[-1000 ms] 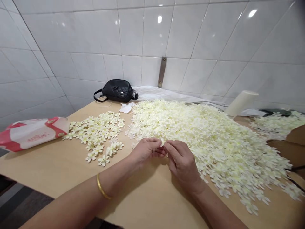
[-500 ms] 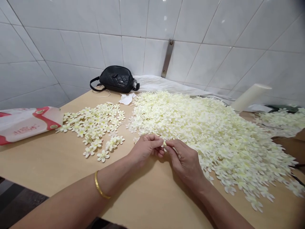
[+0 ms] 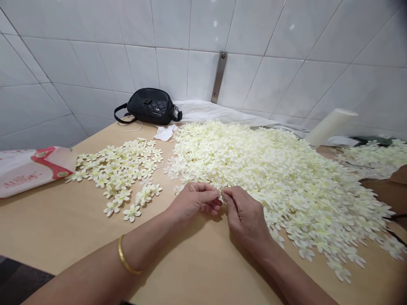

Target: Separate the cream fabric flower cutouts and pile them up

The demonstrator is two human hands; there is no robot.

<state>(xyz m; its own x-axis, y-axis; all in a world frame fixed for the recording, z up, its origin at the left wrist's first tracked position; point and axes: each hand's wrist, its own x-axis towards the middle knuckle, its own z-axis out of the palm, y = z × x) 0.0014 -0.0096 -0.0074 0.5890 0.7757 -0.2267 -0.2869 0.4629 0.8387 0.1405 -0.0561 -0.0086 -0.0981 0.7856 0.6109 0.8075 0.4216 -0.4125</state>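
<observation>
In the head view, my left hand (image 3: pixel 197 201) and my right hand (image 3: pixel 247 214) meet fingertip to fingertip over the table, in front of a big heap of pale yellow-white artificial flowers (image 3: pixel 251 161). Between the pinched fingers shows a small part of one artificial flower (image 3: pixel 220 196), mostly hidden by the fingertips. Both hands are closed on it. Left of my left hand lies a smaller group of flowers (image 3: pixel 122 165) with open petals and yellow centres. A single flower (image 3: pixel 132 212) sits at its near end.
A white and red plastic bag (image 3: pixel 34 169) rests at the table's left edge. Behind stand a black quilted bag (image 3: pixel 151 106) and a crumpled white tissue (image 3: pixel 165 133). A white roll (image 3: pixel 330 127) leans at the back right. The tiled wall (image 3: pixel 171 25) bounds the table (image 3: pixel 184 271).
The camera has turned slightly right, so the background and the smaller flower group appear further left. My hands stay together on the flower, with only slight finger movement.
</observation>
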